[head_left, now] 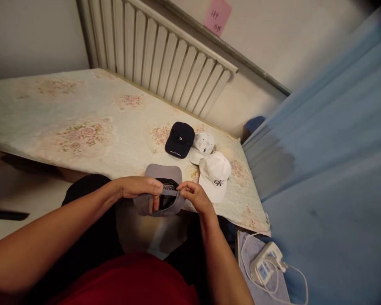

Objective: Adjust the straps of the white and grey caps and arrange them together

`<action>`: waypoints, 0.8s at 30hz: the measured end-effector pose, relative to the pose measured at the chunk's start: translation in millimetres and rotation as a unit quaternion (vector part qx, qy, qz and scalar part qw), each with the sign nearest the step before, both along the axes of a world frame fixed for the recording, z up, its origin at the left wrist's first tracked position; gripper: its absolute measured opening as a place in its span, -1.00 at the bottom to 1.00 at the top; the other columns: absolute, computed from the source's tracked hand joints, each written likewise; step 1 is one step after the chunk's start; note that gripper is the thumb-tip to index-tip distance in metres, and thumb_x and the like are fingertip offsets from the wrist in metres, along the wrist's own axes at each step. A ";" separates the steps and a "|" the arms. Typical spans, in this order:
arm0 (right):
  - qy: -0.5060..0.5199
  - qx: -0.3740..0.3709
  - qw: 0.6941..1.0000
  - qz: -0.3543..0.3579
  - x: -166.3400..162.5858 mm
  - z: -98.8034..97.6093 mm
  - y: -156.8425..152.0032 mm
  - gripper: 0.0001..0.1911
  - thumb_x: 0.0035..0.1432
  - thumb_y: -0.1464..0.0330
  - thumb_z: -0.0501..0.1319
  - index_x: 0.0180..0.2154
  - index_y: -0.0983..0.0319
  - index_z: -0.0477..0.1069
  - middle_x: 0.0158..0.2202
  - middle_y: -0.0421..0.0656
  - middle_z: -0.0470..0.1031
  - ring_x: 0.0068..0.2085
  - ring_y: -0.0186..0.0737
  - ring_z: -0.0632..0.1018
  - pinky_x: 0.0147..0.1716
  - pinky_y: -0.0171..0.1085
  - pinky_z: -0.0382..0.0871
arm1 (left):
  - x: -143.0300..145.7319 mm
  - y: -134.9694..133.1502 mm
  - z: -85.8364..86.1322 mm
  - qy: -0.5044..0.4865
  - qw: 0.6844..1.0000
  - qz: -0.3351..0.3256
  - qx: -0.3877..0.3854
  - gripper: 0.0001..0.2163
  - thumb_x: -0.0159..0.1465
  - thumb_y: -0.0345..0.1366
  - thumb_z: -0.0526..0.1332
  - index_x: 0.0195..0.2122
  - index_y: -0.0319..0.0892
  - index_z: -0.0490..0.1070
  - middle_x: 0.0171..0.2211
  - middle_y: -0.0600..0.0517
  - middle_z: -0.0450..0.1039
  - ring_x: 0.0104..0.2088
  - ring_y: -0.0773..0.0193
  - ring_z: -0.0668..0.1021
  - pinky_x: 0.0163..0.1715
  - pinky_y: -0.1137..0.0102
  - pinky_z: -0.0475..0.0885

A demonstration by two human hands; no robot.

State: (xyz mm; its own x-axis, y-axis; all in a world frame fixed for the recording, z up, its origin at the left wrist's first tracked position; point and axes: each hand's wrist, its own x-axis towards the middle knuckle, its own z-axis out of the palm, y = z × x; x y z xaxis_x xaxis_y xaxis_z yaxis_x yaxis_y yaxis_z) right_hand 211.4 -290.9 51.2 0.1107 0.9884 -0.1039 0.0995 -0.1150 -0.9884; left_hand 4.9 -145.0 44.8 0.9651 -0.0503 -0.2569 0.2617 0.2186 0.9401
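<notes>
Between my hands is a grey baseball cap (164, 170), held over the near edge of the bed with its brim pointing away from me and its dark inside showing. My left hand (142, 187) grips the back of the cap, thumb on the strap and some fingers inside the opening. At the strap's other end, my right hand (193, 194) pinches it between thumb and fingers. Just beyond lie a black cap (180, 140), a white cap with a small dark emblem (203, 145), and a white cap with black letters (216, 171).
A flowered cover lies over the bed (60, 110). Behind it stands a white radiator (165, 55), with a pink note (218, 16) on the wall. A blue curtain (330, 152) hangs at right. A white power strip (266, 263) with cables sits at lower right.
</notes>
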 end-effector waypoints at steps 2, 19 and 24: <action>0.030 0.018 0.999 -0.026 2.7 -4.4 1.2 -0.82 -0.05 0.29 0.32 -0.35 0.21 0.50 -0.59 -0.33 0.31 -0.55 -0.42 0.23 -0.50 -0.37 0.01 | -3.4 2.4 -1.7 -0.017 1.000 0.008 -0.001 -0.71 0.20 -0.05 0.23 -0.45 -0.19 0.37 -0.52 -0.02 0.53 -0.49 0.24 0.53 -0.40 0.40 0.38; 0.102 0.010 0.989 -0.106 -1.1 -13.6 -0.1 -0.73 -0.15 0.20 0.38 -0.42 0.22 0.45 -0.62 -0.33 0.30 -0.58 -0.41 0.23 -0.55 -0.38 0.03 | -18.7 8.9 -15.1 0.003 0.994 0.084 -0.072 -0.76 0.13 -0.12 0.33 -0.33 -0.22 0.49 -0.42 0.02 0.51 -0.44 0.32 0.49 -0.37 0.44 0.39; 0.108 0.008 0.986 -0.124 -1.3 -14.7 -1.0 -0.71 -0.16 0.19 0.38 -0.43 0.21 0.42 -0.62 -0.34 0.30 -0.59 -0.41 0.25 -0.56 -0.38 0.06 | -21.6 10.6 -12.9 0.022 0.991 0.099 -0.085 -0.74 0.09 -0.12 0.35 -0.32 -0.21 0.48 -0.40 0.02 0.53 -0.46 0.33 0.50 -0.40 0.44 0.38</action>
